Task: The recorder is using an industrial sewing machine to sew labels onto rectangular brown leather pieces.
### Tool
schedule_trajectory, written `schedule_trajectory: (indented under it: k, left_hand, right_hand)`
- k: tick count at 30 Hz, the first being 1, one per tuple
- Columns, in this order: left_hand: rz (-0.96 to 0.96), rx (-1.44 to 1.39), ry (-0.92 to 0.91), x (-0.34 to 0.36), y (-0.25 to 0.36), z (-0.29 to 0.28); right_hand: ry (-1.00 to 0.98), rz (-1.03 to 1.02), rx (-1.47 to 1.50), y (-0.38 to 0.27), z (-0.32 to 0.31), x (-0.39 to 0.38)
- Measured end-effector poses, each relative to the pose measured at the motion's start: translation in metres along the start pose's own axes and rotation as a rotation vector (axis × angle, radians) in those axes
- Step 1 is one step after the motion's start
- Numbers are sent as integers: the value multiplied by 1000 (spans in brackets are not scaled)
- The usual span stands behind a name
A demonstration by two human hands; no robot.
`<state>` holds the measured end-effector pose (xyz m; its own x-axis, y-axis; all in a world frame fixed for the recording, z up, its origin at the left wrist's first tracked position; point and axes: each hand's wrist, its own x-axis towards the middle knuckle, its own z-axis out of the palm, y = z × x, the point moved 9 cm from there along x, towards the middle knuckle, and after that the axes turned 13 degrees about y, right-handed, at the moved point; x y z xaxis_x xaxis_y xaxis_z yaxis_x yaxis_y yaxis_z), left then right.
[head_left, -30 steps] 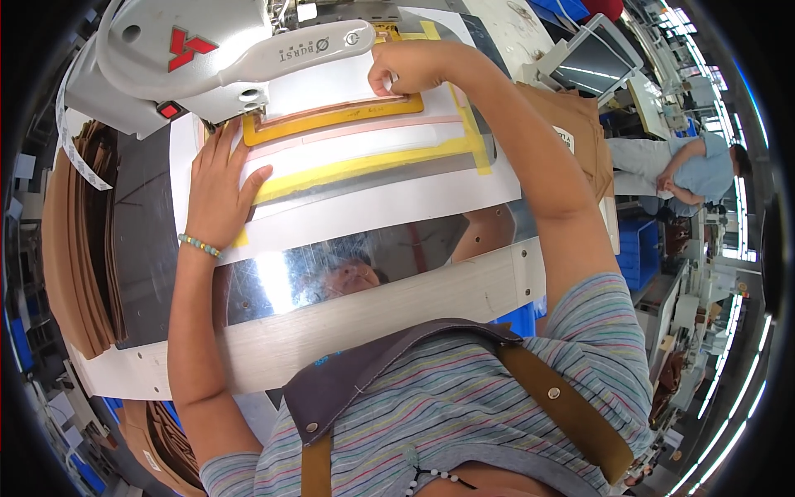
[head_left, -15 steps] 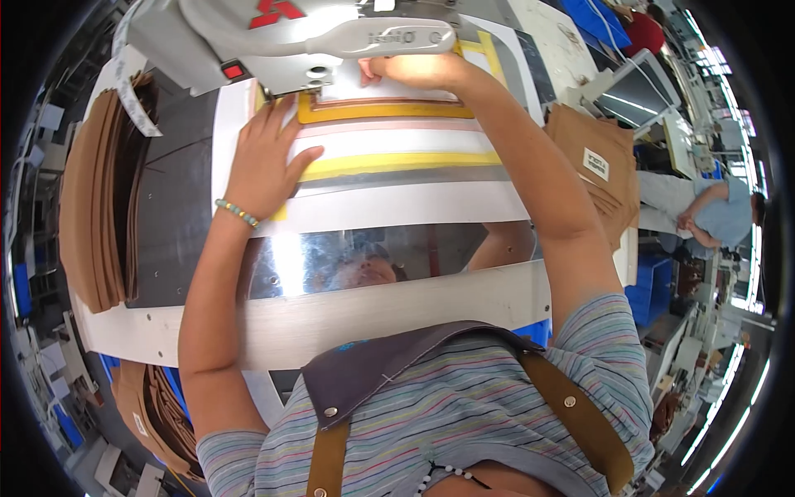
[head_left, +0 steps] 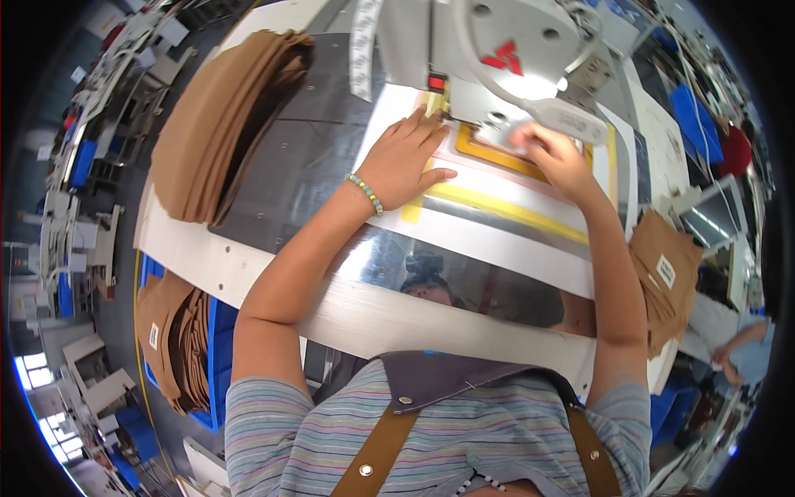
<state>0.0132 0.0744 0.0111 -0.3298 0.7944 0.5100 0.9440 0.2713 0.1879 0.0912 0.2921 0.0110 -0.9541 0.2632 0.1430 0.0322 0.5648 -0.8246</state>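
Note:
My left hand [head_left: 406, 161] lies flat on a white sheet [head_left: 489, 199] with its fingers spread, the fingertips beside a yellow strip at the machine's left edge. To its right, my right hand [head_left: 555, 157] hovers over the right part of a yellow-orange frame [head_left: 474, 147]. Its fingers look bent but are smeared by motion, so whether they hold something is unclear. A pale sewing machine [head_left: 522, 87] stands over the frame, and its white lamp [head_left: 567, 118] hangs just above my right hand. Yellow tape [head_left: 505, 207] runs across the sheet in front of the frame.
A stack of brown folded pieces [head_left: 207, 124] stands at the table's left. More brown pieces [head_left: 667, 273] lie at the right. Below the left edge, a blue crate [head_left: 222, 348] holds others. A shiny metal plate [head_left: 497, 294] lines the front. Another person [head_left: 745, 348] is at far right.
My view has turned, so the table appears tilted and shifted right. My right hand has come out from behind the lamp, toward me. The left hand stays flat at the machine's left side.

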Motion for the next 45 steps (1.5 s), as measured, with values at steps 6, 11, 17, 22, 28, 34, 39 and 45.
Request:
schedule_trajectory:
  k: [6, 11, 17, 22, 28, 34, 39, 45]
  left_hand:
    - [-260, 591, 195, -23, -147, -147]
    - [-317, 918, 258, -77, -246, -181]
    - [-178, 881, 355, -98, -261, -197]
    - [-742, 587, 426, -80, -294, -236]
    - [-763, 251, 767, -79, -281, -269]
    - [-82, 363, 389, -63, -111, -165]
    - [55, 197, 171, -94, -36, -97]
    - [-29, 317, 202, -116, -30, -118]
  right_hand:
    - [349, -188, -147, -23, -67, -64]
    - [493, -149, -21, 8, -81, -73]
    - [496, -199, -105, -8, -75, -77]
    - [506, -200, -148, -8, -76, -83]
    - [531, -328, -224, -22, -71, -85]
    - [309, -441, -256, -69, -30, -86]
    - [75, -756, -404, -129, 50, -89]
    - [49, -806, -691, -124, 130, -49]
